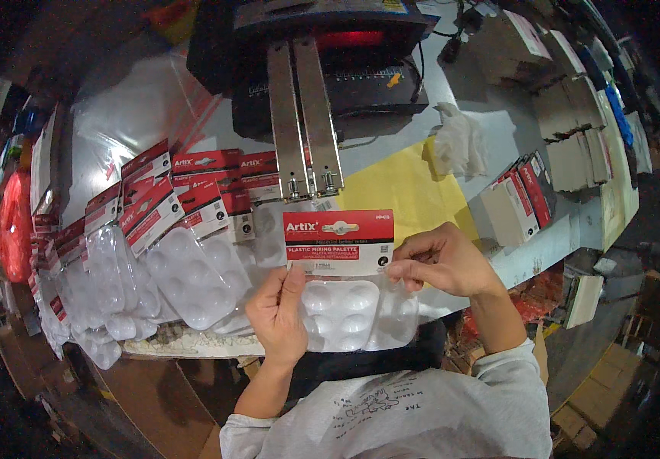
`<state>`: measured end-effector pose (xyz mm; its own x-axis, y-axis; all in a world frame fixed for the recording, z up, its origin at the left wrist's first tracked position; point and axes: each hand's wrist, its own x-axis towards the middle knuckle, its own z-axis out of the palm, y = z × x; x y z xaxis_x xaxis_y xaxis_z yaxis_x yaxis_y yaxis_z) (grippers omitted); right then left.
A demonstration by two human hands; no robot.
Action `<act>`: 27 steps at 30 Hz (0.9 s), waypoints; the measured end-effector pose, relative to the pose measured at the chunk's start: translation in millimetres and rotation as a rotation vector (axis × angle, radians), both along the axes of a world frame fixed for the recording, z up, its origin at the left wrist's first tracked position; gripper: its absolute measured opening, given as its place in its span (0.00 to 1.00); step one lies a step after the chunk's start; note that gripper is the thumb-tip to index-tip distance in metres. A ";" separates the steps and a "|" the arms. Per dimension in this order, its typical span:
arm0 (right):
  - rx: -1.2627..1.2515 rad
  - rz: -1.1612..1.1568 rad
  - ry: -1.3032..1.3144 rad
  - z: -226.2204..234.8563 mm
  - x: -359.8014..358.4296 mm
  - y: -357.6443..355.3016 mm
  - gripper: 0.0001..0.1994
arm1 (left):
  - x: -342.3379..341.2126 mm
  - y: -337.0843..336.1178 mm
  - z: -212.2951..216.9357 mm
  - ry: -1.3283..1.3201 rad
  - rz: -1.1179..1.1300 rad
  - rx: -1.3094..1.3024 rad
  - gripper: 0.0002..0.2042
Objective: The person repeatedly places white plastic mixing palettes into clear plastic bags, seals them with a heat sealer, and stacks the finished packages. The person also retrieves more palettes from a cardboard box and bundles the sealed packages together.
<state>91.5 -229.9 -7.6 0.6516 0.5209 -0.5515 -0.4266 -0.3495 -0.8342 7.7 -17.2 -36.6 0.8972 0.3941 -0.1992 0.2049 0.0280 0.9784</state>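
Observation:
A red-and-white header card (pixel 338 233) with a hang hole is upright in front of me, folded over the top of a clear bag. Inside the bag hangs a white plastic mixing palette (pixel 339 315) with round wells. My left hand (pixel 278 310) grips the card's lower left corner, thumb in front. At the lower right corner, my right hand (pixel 441 264) pinches the card's edge between thumb and fingers. Just beyond the card, two metal arms (pixel 292 122) reach toward me from a black machine (pixel 322 76). Another palette shows partly behind the held one.
To the left lie many bagged palettes (pixel 196 279) with red header cards. A small stack of red header cards (pixel 517 199) sits right, near a yellow sheet (pixel 414 187) and crumpled white material (pixel 460 141). Grey card stacks (pixel 575 115) stand far right; clear bags (pixel 123 99) lie back left.

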 end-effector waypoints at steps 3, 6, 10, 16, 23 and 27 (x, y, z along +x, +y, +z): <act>0.108 -0.088 0.052 -3.6 -8.3 2.2 0.09 | -1.7 1.5 1.1 -0.006 -0.028 0.017 0.10; 0.199 -0.169 0.081 -10.8 -12.2 13.3 0.09 | -0.6 4.0 5.7 0.032 -0.053 0.102 0.11; 0.318 -0.357 0.080 -29.8 -2.2 39.0 0.08 | 23.1 6.6 -3.3 0.097 0.011 0.314 0.13; 0.403 -0.546 -0.067 -49.2 17.5 58.2 0.08 | 55.6 15.6 -24.5 -0.017 0.028 0.382 0.12; 0.266 -0.504 -0.285 -66.4 12.7 53.0 0.13 | 56.4 18.0 -40.6 -0.047 0.035 0.268 0.13; 0.196 -0.543 -0.824 -34.5 7.7 -5.1 0.22 | 21.7 38.9 -10.1 0.133 -0.160 0.480 0.14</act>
